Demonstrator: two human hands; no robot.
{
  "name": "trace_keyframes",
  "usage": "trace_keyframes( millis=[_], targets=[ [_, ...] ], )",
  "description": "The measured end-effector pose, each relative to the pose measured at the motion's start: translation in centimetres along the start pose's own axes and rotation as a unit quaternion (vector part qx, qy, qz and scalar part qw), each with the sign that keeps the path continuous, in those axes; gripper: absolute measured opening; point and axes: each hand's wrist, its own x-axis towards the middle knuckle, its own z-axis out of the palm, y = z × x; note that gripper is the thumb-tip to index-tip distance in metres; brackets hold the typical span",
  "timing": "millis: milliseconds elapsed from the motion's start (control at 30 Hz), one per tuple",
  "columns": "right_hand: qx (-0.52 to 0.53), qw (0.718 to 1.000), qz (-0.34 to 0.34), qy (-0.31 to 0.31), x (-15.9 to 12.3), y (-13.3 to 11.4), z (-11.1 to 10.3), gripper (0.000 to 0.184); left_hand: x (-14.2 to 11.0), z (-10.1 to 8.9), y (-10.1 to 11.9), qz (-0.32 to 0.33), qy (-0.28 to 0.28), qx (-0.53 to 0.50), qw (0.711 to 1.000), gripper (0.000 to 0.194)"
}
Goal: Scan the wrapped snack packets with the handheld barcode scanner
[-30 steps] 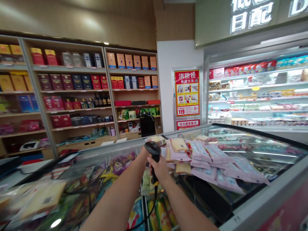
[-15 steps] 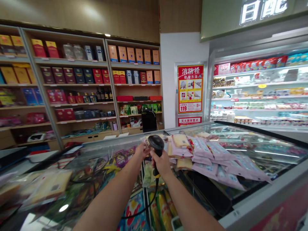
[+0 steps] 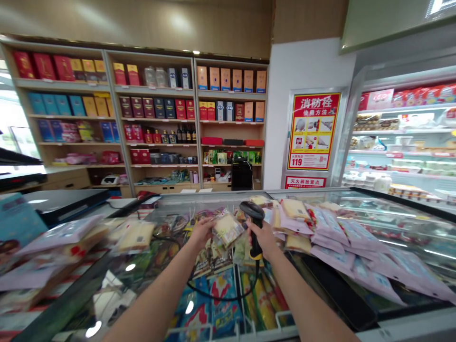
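Observation:
My right hand (image 3: 262, 237) is wrapped round the handle of a black barcode scanner (image 3: 252, 216), whose black cable (image 3: 221, 295) loops down over the freezer. My left hand (image 3: 202, 232) pinches a small clear food packet (image 3: 228, 229) and holds it just left of the scanner's head. Both hands hover over the glass lid of a chest freezer (image 3: 356, 199). Right of the scanner, a row of pale purple and yellow packets (image 3: 331, 232) lies on the lid. Another heap of similar packets (image 3: 71, 237) lies on the lid at the left.
Colourful frozen goods (image 3: 228, 304) show under the glass. Wooden shelves with boxed goods (image 3: 160, 109) line the back wall. A red notice (image 3: 312, 130) hangs on the white wall. An open chiller (image 3: 406, 137) stands at the right, and a counter (image 3: 53, 202) at the left.
The view has swung to the left. My left hand has lifted a clear packet off the pile and brought it beside the scanner. My right hand keeps its grip on the scanner.

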Motion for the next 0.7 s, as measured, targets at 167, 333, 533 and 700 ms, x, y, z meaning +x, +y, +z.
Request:
trace_keyframes(
  millis=[167, 333, 533, 700],
  targets=[
    [-0.053, 0.991, 0.071, -0.099, -0.8, 0.0, 0.1, 0.042, -0.4, -3.6, 0.9, 0.035, 0.035, -0.049, 0.998, 0.027],
    [-0.106, 0.975, 0.096, -0.168, -1.7, 0.5, 0.2, 0.039, 0.7, -4.2, 0.6, 0.070, 0.120, -0.078, 0.987, 0.034],
    [-0.128, 0.965, 0.126, -0.188, -1.8, 1.2, 0.3, 0.040, 1.7, -4.6, 0.3, 0.133, 0.169, -0.112, 0.970, 0.044],
    [-0.133, 0.964, 0.140, -0.185, -1.8, 1.3, 0.4, 0.042, 1.7, -4.4, 0.2, 0.143, 0.178, -0.111, 0.967, 0.044]
  ],
)
